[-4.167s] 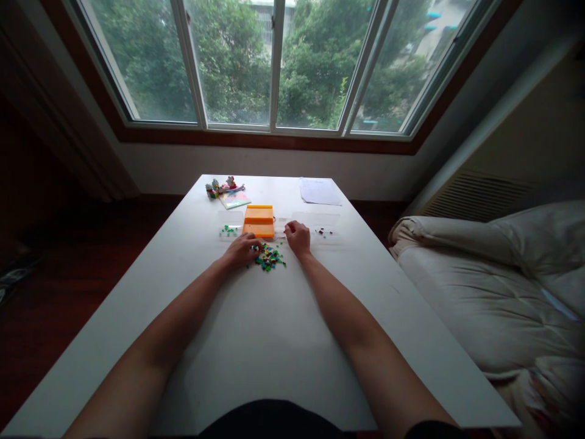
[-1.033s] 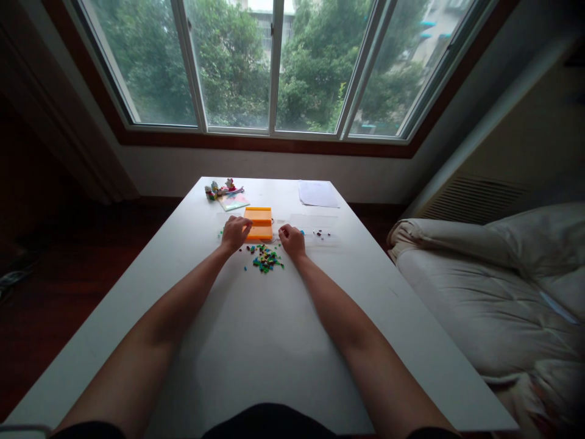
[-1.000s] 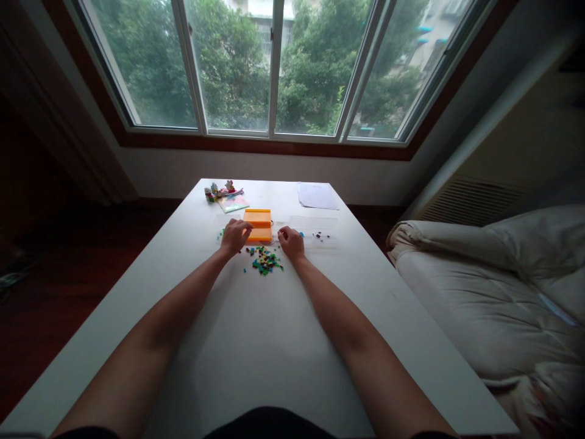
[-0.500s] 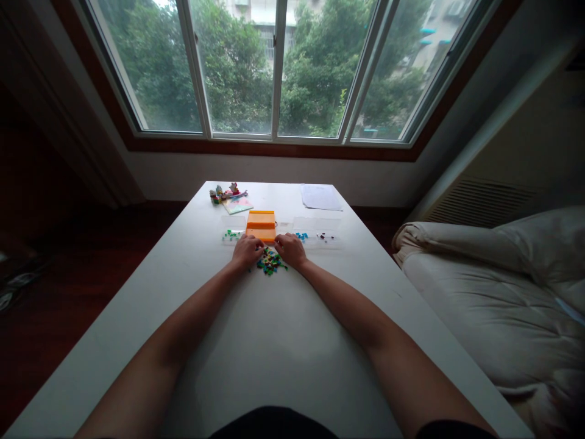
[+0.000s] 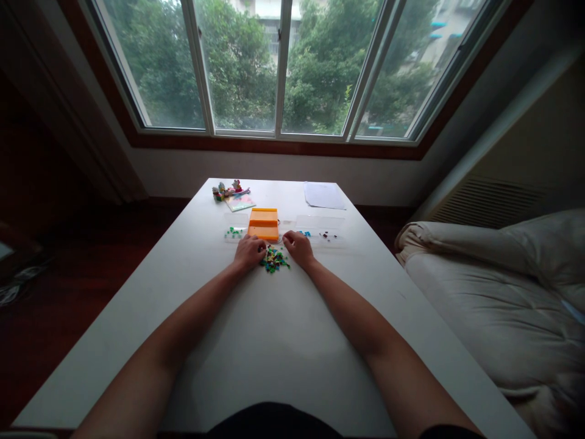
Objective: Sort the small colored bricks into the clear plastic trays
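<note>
A pile of small multicoloured building bricks (image 5: pixel 275 261) lies on the white table between my hands. My left hand (image 5: pixel 249 252) rests at the pile's left edge, fingers curled together; whatever they hold is too small to make out. My right hand (image 5: pixel 298 246) is up and to the right of the pile, its thumb and fingers drawn into a pinch, contents hidden. Just beyond the hands lies an opened orange box (image 5: pixel 264 233). Green pieces (image 5: pixel 234 231) sit in a clear case at its left. Blue pieces (image 5: pixel 306 234) and dark pieces (image 5: pixel 327 236) are in clear compartments at its right.
Small assembled figures (image 5: pixel 228 190) stand at the table's far left beside a pale card (image 5: pixel 241 203). Sheets of paper (image 5: pixel 324 196) lie far right. A cushioned cream sofa (image 5: pixel 479 274) is right of the table (image 5: pixel 265 341), and a window rises behind it.
My right hand has moved slightly right, away from the pile and the orange box. My left hand stays at the pile's left edge. The view has shifted a little.
</note>
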A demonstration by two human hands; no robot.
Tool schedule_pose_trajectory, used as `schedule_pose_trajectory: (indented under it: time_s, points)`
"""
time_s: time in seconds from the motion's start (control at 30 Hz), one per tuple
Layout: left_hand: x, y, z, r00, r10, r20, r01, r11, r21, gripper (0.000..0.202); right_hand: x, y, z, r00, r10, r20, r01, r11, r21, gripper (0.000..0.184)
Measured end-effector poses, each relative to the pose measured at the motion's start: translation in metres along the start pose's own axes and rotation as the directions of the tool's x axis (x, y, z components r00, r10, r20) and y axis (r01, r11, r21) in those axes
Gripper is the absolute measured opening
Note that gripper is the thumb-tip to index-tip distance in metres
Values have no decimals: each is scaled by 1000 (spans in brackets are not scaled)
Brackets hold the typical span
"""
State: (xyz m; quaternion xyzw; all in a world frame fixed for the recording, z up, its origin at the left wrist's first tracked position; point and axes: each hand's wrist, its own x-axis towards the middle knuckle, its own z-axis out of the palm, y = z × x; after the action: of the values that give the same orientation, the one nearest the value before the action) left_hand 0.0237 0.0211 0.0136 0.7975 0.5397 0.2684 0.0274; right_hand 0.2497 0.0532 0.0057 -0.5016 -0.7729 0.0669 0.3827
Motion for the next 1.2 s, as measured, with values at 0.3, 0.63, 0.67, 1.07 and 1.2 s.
schedule_pose_trajectory:
  time_s: [0.3,0.63,0.67,1.07,1.2]
  points:
    - [-2,1,-4,998,49,44,-48,999,-7,11,1,8,2,999,32,-17,-32,999,-5,16]
    - [1,-8,-5,997,60,-52,-64,996,-67,13,0,5,-2,1000,19,-4,-19,1000,5,17]
    - [2,-11,-6,997,38,-72,-44,996,-83,14,0,6,-1,1000,20,-2,-20,1000,5,16]
    - [8,-72,-15,865,-433,-253,290,843,-452,19,-1,10,0,1000,1,31,-2,1000,12,17]
    - [10,-84,-9,837,-500,-224,294,755,-587,21,-2,9,0,1000,-2,29,1,1000,20,18]
